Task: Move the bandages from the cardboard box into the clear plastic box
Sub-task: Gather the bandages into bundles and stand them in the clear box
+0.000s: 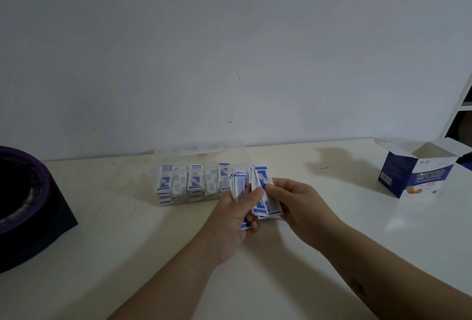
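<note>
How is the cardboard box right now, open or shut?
Open. The cardboard box stands upright with its top flaps spread outward, showing its inside.

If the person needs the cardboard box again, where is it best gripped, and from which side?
Probably across two opposite side walls of the cardboard box, below the flaps, with the right hand, once rid of its bandages, coming from the side that faces it. The box stands upright with its top flaps splayed open: the flaps would bend, while the flat walls stand clear.
</note>
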Tool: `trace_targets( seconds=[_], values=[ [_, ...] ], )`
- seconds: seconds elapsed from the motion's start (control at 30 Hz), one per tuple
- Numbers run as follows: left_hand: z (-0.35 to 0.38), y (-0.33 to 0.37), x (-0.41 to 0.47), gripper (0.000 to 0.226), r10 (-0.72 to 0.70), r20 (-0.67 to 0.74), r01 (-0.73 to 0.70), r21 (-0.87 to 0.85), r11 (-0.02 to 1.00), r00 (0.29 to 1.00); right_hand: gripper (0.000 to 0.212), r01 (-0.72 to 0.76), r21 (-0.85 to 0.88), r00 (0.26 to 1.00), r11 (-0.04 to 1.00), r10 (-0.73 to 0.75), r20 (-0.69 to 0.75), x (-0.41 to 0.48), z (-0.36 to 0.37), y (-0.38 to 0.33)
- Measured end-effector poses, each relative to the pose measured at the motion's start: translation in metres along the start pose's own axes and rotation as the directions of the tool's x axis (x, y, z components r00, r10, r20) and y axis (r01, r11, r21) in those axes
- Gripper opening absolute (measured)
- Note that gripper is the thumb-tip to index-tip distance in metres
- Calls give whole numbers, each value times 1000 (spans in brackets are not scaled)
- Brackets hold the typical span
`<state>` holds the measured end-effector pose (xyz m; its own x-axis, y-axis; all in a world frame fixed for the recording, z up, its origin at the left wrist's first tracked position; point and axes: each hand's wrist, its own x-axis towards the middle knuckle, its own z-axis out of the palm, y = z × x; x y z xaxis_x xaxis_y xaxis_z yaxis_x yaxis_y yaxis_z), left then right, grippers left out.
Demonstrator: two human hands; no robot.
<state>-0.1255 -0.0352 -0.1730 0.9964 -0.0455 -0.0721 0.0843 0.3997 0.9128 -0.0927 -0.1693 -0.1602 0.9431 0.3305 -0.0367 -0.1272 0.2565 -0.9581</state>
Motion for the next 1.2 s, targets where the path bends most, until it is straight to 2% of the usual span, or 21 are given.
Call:
trace_targets(
  seconds=[0.03,0.1,0.2,0.43,0.6,0.7,0.8,0.97,1.07,1.2],
  values=[
    [2,-1,-1,6,4,-17,-4,11,1000,1000,18,-3,44,1000,999,3,-16,0,2,2],
    [3,-4,0,12,1,-78,1,29,1000,997,19,-16,113,999,993,21,-46,-1,4,5],
    [3,-4,-1,17,11,-75,-9,24,1000,997,22,-43,151,997,988,51,-50,-4,5,8],
    [5,1,-5,22,9,-54,-5,76,997,999,16,19,-53,996,998,-24,-91,-6,6,9],
    [8,1,-5,18,-66,-122,65,-10,998,990,16,133,-72,963,989,-146,-227,-8,6,8],
    [8,0,-4,14,-80,-142,79,-11,997,987,24,187,-46,966,981,-192,-172,-11,11,3],
    [8,-1,-5,10,-70,-100,73,24,997,993,26,176,-189,976,966,-196,-94,-10,14,7],
    [8,2,-10,15,-63,39,60,52,997,997,33,170,-352,974,921,-212,-84,-7,16,14],
    [9,4,-9,29,-75,56,74,21,997,996,37,196,-514,965,835,-256,-48,-2,16,21],
    [12,3,-7,32,-145,20,146,-96,985,989,33,229,-765,934,602,-357,-1,-1,17,28]
  ],
)
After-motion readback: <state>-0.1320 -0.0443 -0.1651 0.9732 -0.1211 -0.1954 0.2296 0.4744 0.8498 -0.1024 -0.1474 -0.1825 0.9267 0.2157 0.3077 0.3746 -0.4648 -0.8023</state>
